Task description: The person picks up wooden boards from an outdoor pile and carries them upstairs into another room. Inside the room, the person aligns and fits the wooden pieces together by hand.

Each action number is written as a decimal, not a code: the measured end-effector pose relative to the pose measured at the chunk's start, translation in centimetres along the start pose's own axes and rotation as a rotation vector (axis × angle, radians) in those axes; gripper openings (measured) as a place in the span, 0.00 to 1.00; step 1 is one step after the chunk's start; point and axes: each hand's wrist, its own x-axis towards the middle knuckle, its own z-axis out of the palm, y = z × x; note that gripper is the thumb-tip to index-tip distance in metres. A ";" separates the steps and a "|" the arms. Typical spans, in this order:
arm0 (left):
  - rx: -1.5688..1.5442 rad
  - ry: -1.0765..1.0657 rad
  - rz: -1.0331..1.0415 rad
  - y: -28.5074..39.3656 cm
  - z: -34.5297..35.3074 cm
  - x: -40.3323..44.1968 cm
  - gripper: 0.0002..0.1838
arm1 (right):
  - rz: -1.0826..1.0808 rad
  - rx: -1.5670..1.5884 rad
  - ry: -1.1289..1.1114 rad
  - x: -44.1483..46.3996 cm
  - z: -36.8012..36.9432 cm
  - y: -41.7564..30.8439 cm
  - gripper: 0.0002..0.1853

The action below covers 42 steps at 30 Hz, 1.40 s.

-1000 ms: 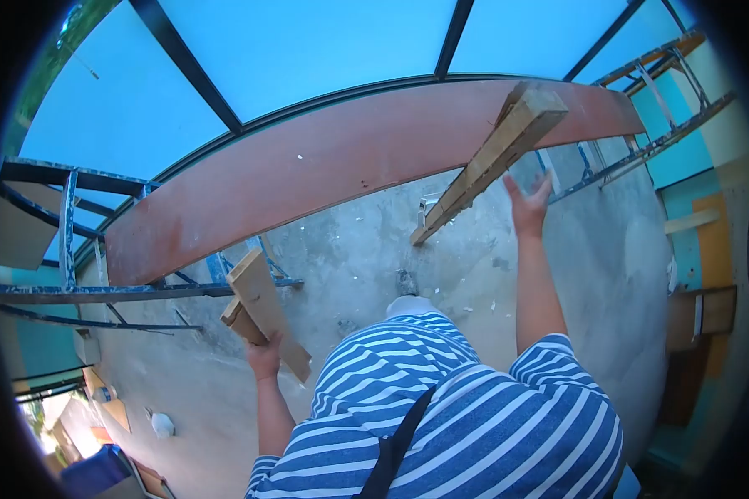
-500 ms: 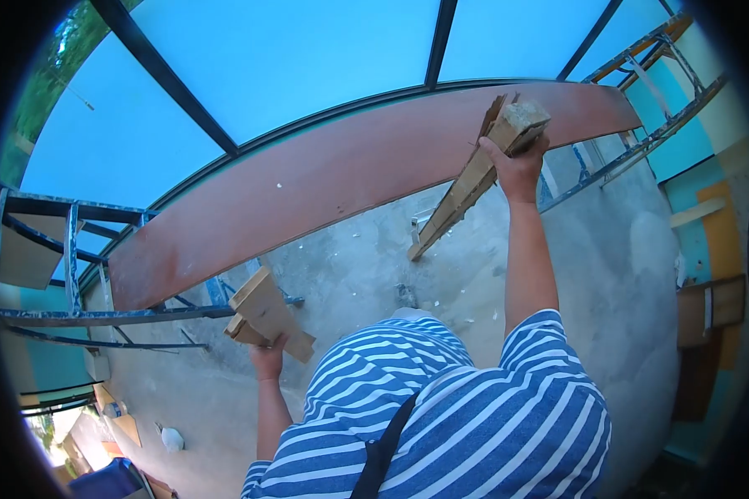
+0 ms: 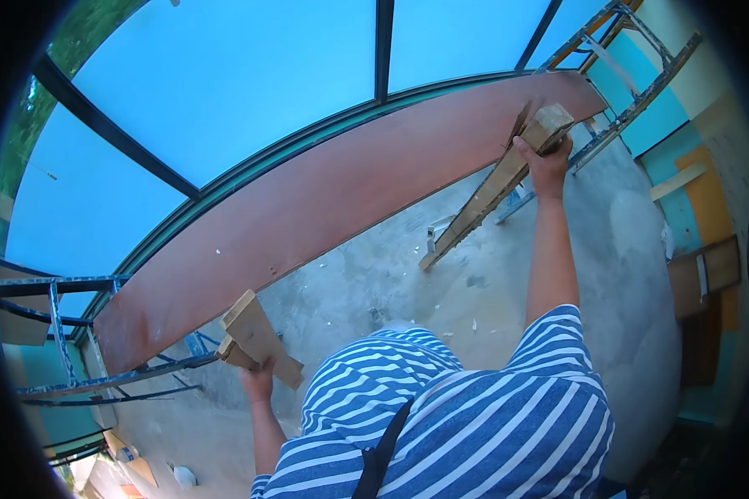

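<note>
My right hand (image 3: 548,170) is raised and closed around one end of a bundle of long wooden pieces (image 3: 484,200). That bundle slants down to the left over the floor, and its near end looks rough and splintered. Lower and to the left, my left hand (image 3: 256,382) grips short wooden offcuts (image 3: 262,337), one of them a flat board. Beyond both hands stretches a long reddish-brown plank (image 3: 308,200), apparently supported between two ladders. The wood in my right hand overlaps the plank in the view; I cannot tell whether they touch.
One paint-spattered ladder (image 3: 56,320) stands at the left end of the plank and another ladder (image 3: 641,96) at the right. Small debris dots the concrete floor (image 3: 366,274). Large window panes (image 3: 250,91) run behind the plank. Boards (image 3: 703,274) lean at the right wall.
The view has turned, so the plank and ladders sit farther left and tilt more. My right hand appears farther right with its wood. Both hands keep their hold.
</note>
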 end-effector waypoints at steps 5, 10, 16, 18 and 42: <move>-0.047 -0.050 -0.020 2.4 1.6 0.9 0.28 | -0.055 -0.089 0.025 3.7 -2.1 3.9 0.46; -0.084 -0.125 -0.012 1.4 3.5 2.9 0.25 | -0.047 -0.025 0.058 6.9 -4.0 4.7 0.45; -0.163 -0.172 -0.071 4.9 7.2 3.6 0.28 | -0.019 -0.097 0.045 10.6 -5.1 9.9 0.45; -0.029 -0.172 -0.046 8.1 8.6 3.5 0.30 | -0.002 -0.093 0.044 12.0 -4.7 12.1 0.46; -0.166 -0.256 -0.128 11.1 20.9 6.0 0.31 | 0.019 0.259 -0.458 -1.7 3.8 2.8 0.35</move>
